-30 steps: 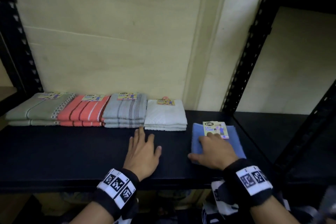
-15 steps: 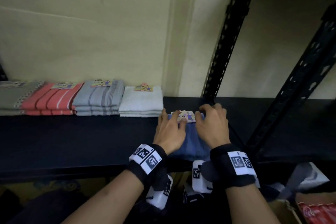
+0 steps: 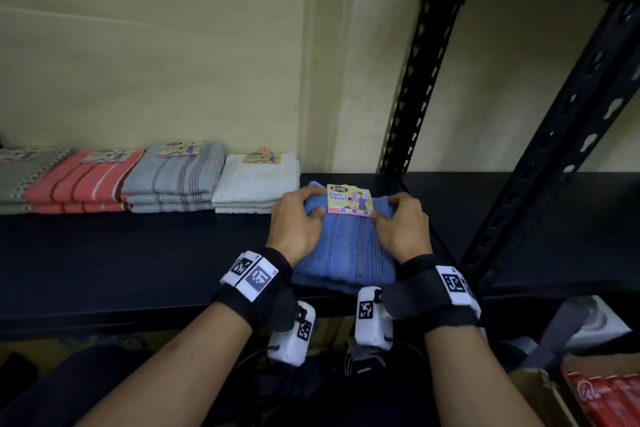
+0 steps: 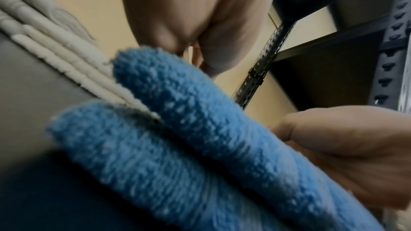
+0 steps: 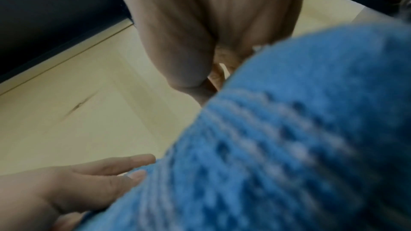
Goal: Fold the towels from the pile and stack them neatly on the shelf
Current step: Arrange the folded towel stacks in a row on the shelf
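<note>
A folded blue towel (image 3: 346, 253) with a paper label (image 3: 349, 199) lies on the black shelf (image 3: 138, 263), its near edge at the shelf's front. My left hand (image 3: 304, 208) grips its far left corner and my right hand (image 3: 391, 210) grips its far right corner, thumbs on top beside the label. In the left wrist view the blue towel (image 4: 200, 147) shows two thick folds, pinched under my thumb (image 4: 333, 138). The right wrist view shows the blue towel (image 5: 300, 138) close up, blurred, with my thumb (image 5: 89, 178) against it.
Left of the blue towel four folded stacks line the wall: white (image 3: 256, 180), grey striped (image 3: 173, 177), coral striped (image 3: 79, 180), green-grey (image 3: 14, 177). A black upright (image 3: 415, 80) stands behind the towel, another upright (image 3: 571, 149) to the right. A carton (image 3: 602, 395) sits low right.
My left hand left the bare shelf and joined the right on the blue towel. Both hands went from lying on top to curling round its far corners.
</note>
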